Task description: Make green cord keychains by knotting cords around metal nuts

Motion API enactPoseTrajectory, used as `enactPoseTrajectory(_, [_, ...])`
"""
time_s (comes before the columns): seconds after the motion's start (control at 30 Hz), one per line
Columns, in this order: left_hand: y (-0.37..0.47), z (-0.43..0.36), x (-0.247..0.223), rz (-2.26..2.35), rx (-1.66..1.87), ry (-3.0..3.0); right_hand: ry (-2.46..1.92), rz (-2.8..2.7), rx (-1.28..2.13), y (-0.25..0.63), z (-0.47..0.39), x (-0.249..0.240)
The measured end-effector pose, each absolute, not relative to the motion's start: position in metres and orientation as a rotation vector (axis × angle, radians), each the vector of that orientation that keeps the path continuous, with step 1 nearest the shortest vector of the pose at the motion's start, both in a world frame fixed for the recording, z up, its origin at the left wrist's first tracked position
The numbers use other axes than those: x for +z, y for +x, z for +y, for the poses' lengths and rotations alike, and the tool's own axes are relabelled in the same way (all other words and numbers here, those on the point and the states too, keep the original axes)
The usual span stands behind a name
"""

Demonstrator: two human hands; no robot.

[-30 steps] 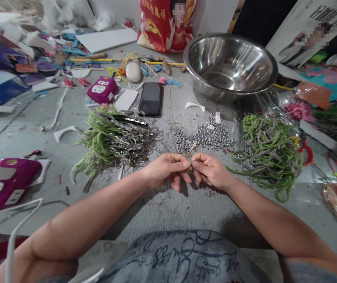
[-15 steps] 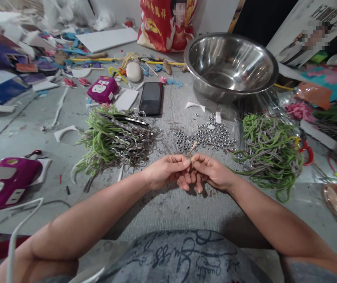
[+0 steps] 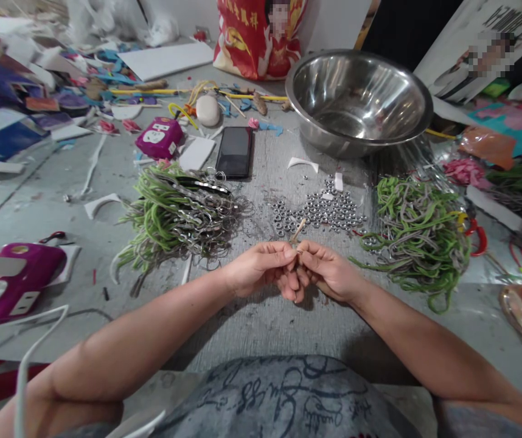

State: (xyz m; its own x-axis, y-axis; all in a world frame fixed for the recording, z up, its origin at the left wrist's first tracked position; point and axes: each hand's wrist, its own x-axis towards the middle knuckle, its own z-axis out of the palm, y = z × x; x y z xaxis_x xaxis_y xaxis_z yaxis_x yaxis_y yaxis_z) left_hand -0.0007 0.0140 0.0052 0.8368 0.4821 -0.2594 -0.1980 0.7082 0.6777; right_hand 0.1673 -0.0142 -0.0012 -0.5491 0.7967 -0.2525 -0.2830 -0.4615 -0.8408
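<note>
My left hand (image 3: 261, 267) and my right hand (image 3: 331, 272) meet over the near middle of the table, thumbs and fingers pinched together. A thin pale stick (image 3: 299, 229) pokes up from the left fingertips. Between the right fingertips is something too small to make out. Just beyond the hands lie many small silver rings or beads (image 3: 329, 210). Left of them rests a bundle of green and grey cords with metal ends (image 3: 170, 213). To the right sits a looser pile of green and grey cords (image 3: 425, 237).
A large steel bowl (image 3: 306, 131) stands at the back right, beside a red bag (image 3: 254, 45). A black phone (image 3: 234, 152) and a purple power strip (image 3: 159, 137) lie behind the left bundle. Another purple power strip (image 3: 37, 274) is at left. Scissors with red handles (image 3: 479, 238) lie right.
The fingers have shifted slightly against each other, and the lower fingers have drawn closer together. Both hands stay in the same place, and the stick still shows above them.
</note>
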Motion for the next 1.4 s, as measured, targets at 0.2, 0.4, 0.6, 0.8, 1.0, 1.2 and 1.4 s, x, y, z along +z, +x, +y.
enactPoseTrajectory(0.2, [0.0, 0.014, 0.002, 0.429, 0.402, 0.656, -0.805, -0.993, 2.052, 0.169, -0.013, -0.002])
enactPoseTrajectory(0.4, [0.001, 0.015, 0.0, 0.481, 0.44, 0.608, -0.98, -0.985, 1.99, 0.173, -0.007, 0.0])
enactPoseTrajectory(0.6, [0.0, 0.017, -0.002, 0.504, 0.422, 0.613, -0.963, -0.89, 2.06, 0.176, -0.005, -0.001])
enactPoseTrajectory(0.8, [-0.002, 0.019, -0.005, 0.502, 0.383, 0.622, -0.859, -0.865, 2.204, 0.179, -0.002, -0.002])
enactPoseTrajectory(1.0, [-0.002, 0.018, -0.004, 0.469, 0.371, 0.634, -0.738, -0.833, 2.351, 0.178, -0.004, 0.0])
enactPoseTrajectory(1.2, [-0.001, 0.017, -0.002, 0.491, 0.387, 0.676, -0.731, -0.835, 2.316, 0.175, -0.008, 0.001])
enactPoseTrajectory(1.4, [0.001, 0.014, 0.0, 0.516, 0.424, 0.683, -0.755, -0.842, 2.232, 0.172, -0.011, 0.002])
